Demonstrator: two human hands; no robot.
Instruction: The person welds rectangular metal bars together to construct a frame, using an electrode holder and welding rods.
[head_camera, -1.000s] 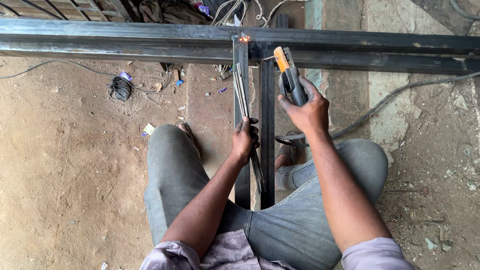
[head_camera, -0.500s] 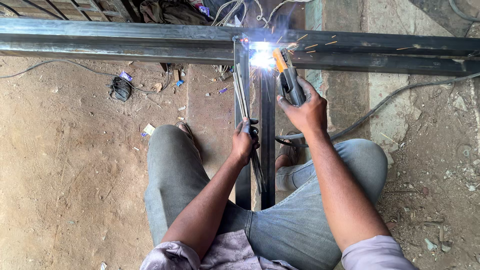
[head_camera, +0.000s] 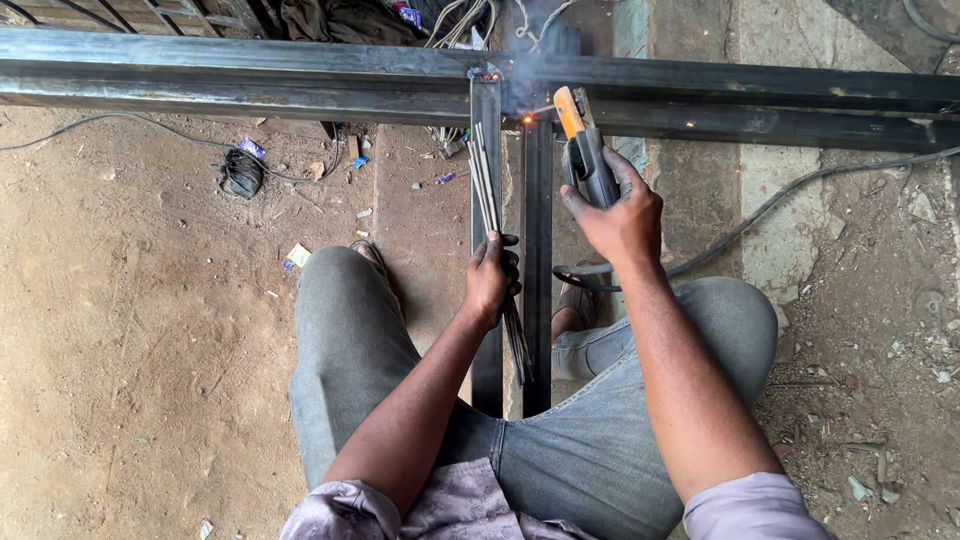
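Grey steel marks the work: nearest, the left hand (head_camera: 490, 280) is closed on a bundle of welding rods (head_camera: 488, 185) against the left upright bar (head_camera: 486, 150). The right hand (head_camera: 620, 215) grips the electrode holder (head_camera: 585, 155), its tip glowing at the right upright bar (head_camera: 538, 250) beneath the long beam (head_camera: 250, 75); this joint looks unfinished. Beyond, small blue and yellow wrappers (head_camera: 252, 148) lie on the dirt.

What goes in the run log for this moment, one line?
left hand: holds thin grey welding rods | right hand: grips black electrode holder | orange glow at dark steel bar joint
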